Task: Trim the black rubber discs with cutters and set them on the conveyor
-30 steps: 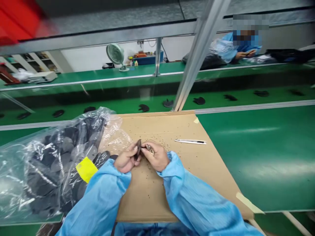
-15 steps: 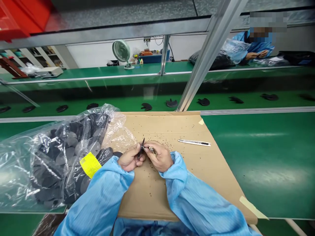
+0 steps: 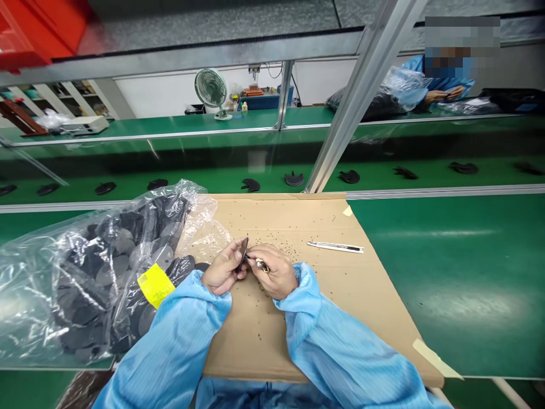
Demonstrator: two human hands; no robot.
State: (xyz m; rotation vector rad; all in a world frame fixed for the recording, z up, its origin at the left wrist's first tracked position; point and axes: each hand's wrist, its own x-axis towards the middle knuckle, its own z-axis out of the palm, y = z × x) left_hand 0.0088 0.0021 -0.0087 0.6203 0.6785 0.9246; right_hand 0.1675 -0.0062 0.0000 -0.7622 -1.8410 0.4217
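Observation:
My left hand [image 3: 223, 269] is closed on a thin black disc-shaped part [image 3: 242, 254], held on edge above the cardboard. In my right hand [image 3: 275, 271] is a small brass-coloured metal tool [image 3: 262, 265], partly hidden by the fingers, so its exact kind is unclear. The right fingertips meet the face of the black part. Below and around both hands, tiny dark bits are scattered on the cardboard sheet [image 3: 340, 307]. To the left lies a clear plastic bag [image 3: 25, 295] full of similar dark discs [image 3: 123, 241], with a yellow label [image 3: 155, 285] on it.
A white utility knife [image 3: 335, 247] lies on the cardboard to the right. Beyond, black parts [image 3: 294, 179] sit in a row on a green conveyor belt [image 3: 272, 183]. A slanted metal post [image 3: 347, 113] rises at the cardboard's far edge. Another person's hands [image 3: 445, 94] are at the far right.
The black disc has turned so that more of its face shows toward my right hand. Both hands have shifted slightly left. Parts on the belt have moved a little to the left.

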